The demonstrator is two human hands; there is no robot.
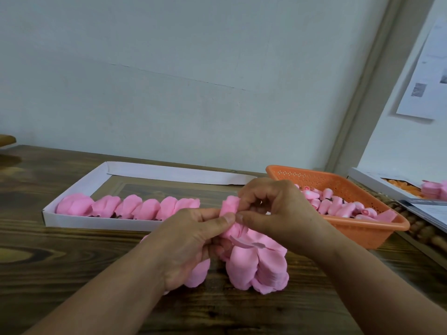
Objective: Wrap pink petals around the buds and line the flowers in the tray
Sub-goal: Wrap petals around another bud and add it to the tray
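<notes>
Dark wooden tabletop [72, 250]: six wrapped pink flowers [128, 209] lining white cardboard tray [96, 224]; left hand [191, 240] and right hand [278, 213] pinching pink petal-wrapped bud [231, 205]; orange plastic basket [350, 228] holding many buds.

Both forearms are reaching forward; the left hand [191, 238] and right hand [278, 213] are meeting thumb to thumb, fingers [254, 197] curling and pinching.
</notes>
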